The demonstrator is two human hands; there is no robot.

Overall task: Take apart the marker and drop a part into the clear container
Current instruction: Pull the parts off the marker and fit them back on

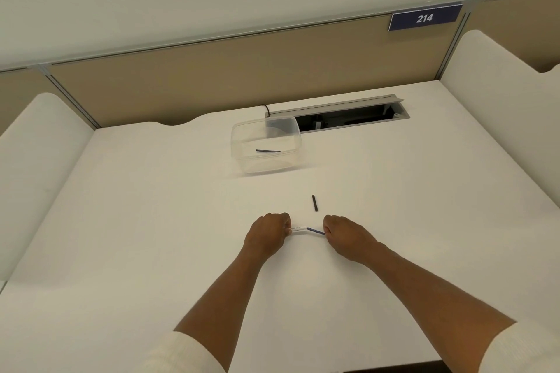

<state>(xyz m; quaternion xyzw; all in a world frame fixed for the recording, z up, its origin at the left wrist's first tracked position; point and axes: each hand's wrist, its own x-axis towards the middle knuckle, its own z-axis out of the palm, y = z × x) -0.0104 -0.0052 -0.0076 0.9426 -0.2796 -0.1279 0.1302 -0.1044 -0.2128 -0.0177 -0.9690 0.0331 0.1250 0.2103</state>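
Marker barrel [298, 228], pinched in the left hand [268, 235], yields its blue core [315, 231] to the right hand's [345, 236] pinch mid-desk; one dark strip [268, 150] already lies in the clear container [266, 145].

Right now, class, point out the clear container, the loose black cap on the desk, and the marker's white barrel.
clear container [242, 160]: head view, front wall.
loose black cap [314, 203]: head view, mid-length.
white barrel [299, 229]: head view, exposed middle.
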